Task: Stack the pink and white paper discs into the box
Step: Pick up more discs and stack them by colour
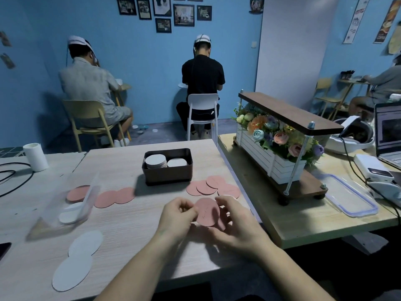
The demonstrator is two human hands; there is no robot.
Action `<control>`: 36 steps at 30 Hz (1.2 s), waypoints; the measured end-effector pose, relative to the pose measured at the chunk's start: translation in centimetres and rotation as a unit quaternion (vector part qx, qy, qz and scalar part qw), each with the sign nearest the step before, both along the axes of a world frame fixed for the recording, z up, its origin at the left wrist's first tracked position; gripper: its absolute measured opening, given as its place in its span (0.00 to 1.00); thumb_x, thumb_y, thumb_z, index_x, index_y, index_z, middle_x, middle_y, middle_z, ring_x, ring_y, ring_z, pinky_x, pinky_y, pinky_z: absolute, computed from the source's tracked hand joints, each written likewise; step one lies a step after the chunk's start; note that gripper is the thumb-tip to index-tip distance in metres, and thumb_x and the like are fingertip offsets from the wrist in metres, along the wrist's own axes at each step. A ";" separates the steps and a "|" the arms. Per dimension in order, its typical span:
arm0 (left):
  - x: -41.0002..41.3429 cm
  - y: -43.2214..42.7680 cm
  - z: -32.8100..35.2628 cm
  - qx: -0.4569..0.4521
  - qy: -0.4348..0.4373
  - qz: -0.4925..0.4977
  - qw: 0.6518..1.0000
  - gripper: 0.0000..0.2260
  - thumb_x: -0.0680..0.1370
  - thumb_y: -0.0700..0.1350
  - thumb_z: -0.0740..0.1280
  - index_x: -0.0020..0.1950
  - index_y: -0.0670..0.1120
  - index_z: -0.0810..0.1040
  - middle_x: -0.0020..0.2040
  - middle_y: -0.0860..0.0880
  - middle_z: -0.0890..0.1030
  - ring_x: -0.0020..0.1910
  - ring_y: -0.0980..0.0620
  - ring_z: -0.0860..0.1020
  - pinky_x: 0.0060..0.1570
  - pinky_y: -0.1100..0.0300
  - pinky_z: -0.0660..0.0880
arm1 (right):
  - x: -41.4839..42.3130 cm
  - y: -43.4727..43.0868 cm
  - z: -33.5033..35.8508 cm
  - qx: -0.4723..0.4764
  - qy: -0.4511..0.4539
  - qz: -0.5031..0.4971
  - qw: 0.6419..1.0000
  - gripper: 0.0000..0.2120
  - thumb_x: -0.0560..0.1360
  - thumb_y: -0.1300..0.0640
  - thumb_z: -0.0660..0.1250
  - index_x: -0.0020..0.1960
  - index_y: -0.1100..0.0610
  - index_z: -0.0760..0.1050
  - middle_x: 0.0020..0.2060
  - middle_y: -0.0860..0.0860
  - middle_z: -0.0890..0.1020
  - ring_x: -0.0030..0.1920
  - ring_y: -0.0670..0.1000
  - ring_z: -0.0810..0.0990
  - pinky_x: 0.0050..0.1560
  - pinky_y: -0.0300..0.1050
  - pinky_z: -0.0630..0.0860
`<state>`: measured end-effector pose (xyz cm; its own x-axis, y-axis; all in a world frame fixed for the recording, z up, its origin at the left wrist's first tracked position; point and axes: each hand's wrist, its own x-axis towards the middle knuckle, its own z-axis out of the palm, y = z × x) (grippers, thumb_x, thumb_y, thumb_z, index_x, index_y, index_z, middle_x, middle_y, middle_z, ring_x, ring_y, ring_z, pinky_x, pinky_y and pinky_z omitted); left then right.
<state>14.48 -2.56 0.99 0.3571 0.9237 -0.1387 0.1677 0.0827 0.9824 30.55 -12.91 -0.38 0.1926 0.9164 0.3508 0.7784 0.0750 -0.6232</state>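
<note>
We pinch pink discs (207, 211) between left hand (178, 216) and right hand (236, 222); two white stacks (156, 161) sit in the box (168, 175), but many loose discs (213, 185) wait on the table (130, 224).

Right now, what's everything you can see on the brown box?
The brown box is a dark rectangular tub with rounded corners and an open top, possibly plastic. It stands upright on the light wooden table, beyond the left hand and right hand, which hold a pink disc and do not touch the box. Inside sit two stacks of white discs side by side, the left one higher. Loose pink discs lie by its front right corner.
</note>
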 end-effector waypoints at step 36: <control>3.4 0.0 -1.9 0.332 0.393 -0.145 0.845 0.30 0.68 0.73 0.59 0.63 0.58 0.69 0.61 0.56 0.69 0.64 0.51 0.65 0.64 0.50 0.63 | 5.0 -0.6 -0.8 0.019 0.027 -0.115 0.993 0.25 0.68 0.47 0.79 0.62 0.48 0.76 0.57 0.41 0.79 0.54 0.40 0.77 0.53 0.39 0.78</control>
<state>17.85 -2.60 -0.88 0.6199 0.7810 0.0764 0.7090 -0.5992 0.3718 35.52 -13.47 -1.19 0.4155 0.8323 0.3668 0.7427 -0.0777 -0.6651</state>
